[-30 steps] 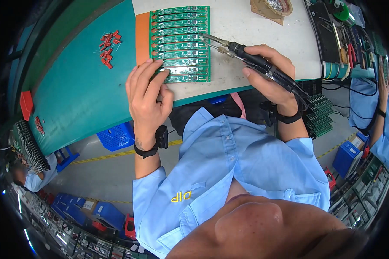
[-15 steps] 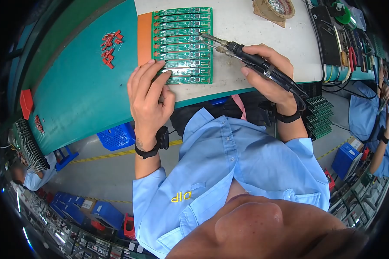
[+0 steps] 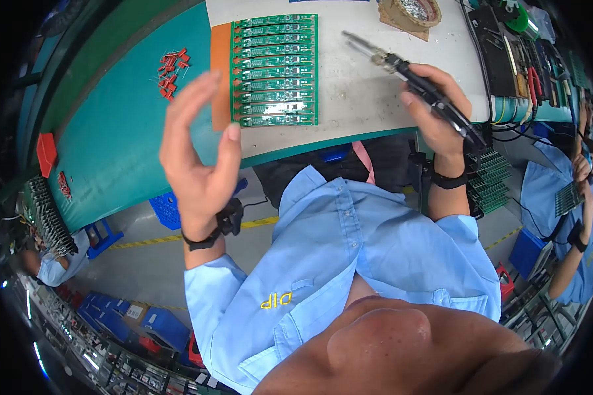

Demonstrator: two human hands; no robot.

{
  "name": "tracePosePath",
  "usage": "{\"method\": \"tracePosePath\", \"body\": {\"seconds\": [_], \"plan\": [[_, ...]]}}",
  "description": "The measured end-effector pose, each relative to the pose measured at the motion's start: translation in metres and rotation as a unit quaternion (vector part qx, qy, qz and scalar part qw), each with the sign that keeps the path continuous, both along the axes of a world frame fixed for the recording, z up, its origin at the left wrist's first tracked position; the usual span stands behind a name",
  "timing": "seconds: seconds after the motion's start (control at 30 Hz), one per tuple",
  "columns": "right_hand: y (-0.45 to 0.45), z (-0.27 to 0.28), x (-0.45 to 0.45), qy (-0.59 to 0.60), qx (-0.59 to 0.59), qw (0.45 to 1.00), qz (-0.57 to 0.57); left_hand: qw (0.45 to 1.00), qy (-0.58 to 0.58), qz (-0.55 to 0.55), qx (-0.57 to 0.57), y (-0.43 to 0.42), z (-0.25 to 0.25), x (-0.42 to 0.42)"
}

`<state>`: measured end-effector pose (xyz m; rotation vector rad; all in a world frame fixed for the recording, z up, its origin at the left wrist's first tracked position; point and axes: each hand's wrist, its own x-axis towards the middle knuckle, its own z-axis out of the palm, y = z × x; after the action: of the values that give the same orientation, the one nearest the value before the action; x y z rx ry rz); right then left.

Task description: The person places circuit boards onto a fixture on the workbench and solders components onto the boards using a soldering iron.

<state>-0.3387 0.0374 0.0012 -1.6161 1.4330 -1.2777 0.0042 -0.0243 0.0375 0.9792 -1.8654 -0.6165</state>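
A panel of several narrow green circuit boards (image 3: pixel 275 74) lies on the white part of the bench, with an orange strip (image 3: pixel 221 79) along its left side. My left hand (image 3: pixel 192 155) hovers at the panel's lower left corner, slightly blurred, its thumb and fingers apart and holding nothing. In my right hand (image 3: pixel 439 108) is a black soldering iron (image 3: pixel 412 78) with a thin guide tube by its tip. The tip points up and left, in the air right of the boards and apart from them. Small red components (image 3: pixel 171 71) with wire leads lie on the green mat, up and left of my left hand.
A round tip-cleaner bowl (image 3: pixel 418 9) sits at the back. Hand tools (image 3: pixel 534 72) and cables line the right side. Stacked green boards (image 3: pixel 489 174) stand beside my right arm. A red bin (image 3: pixel 47 155) is at the left. Another person's hand (image 3: pixel 582 168) shows far right.
My left hand has lifted off the boards and moved left, its fingers spreading. My right hand has drawn the soldering iron away from the boards to the right. The panel has shifted slightly left.
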Motion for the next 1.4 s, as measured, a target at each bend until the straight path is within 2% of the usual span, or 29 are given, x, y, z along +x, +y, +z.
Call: {"method": "tracePosePath", "body": {"seconds": [0.1, 0.2, 0.23, 0.27, 0.33, 0.4, 0.5, 0.53, 0.63, 1.3, 1.4], "plan": [[-0.004, -0.016, -0.015, 0.005, -0.111, 0.981, -0.162, 0.999, 0.024, -0.017, 0.039, -0.028, 0.031, -0.011], [-0.013, -0.020, -0.019, -0.052, -0.079, 0.979, -0.183, 0.977, 0.071, -0.139, 0.147, -0.077, 0.030, -0.015], [-0.016, -0.020, -0.020, -0.082, -0.063, 0.976, -0.192, 0.977, 0.074, -0.140, 0.145, -0.091, 0.023, -0.017], [-0.016, -0.018, -0.018, -0.080, -0.064, 0.976, -0.191, 0.983, -0.037, -0.137, 0.113, -0.104, 0.013, -0.018], [-0.007, -0.009, -0.007, -0.074, -0.079, 0.985, -0.132, 0.957, -0.257, -0.128, 0.050, -0.119, -0.006, -0.019], [-0.004, 0.000, 0.004, -0.070, -0.086, 0.988, -0.105, 0.959, -0.255, -0.124, 0.029, -0.122, -0.021, -0.018], [-0.005, 0.011, 0.020, -0.058, 0.010, 0.998, -0.002, 0.961, -0.252, -0.116, -0.008, -0.122, -0.032, -0.018], [-0.009, 0.010, 0.023, -0.057, 0.011, 0.998, -0.001, 0.961, -0.248, -0.118, -0.012, -0.121, -0.031, -0.018], [-0.022, 0.007, 0.027, 0.012, 0.023, 0.998, 0.053, 0.964, -0.237, -0.119, -0.022, -0.117, -0.029, -0.021], [-0.036, 0.006, 0.030, 0.036, 0.018, 0.996, 0.079, 0.960, -0.251, -0.119, -0.041, -0.117, -0.042, -0.021], [-0.030, 0.009, 0.031, 0.031, 0.037, 0.997, 0.055, 0.964, -0.229, -0.134, -0.031, -0.119, -0.045, -0.020]]}}
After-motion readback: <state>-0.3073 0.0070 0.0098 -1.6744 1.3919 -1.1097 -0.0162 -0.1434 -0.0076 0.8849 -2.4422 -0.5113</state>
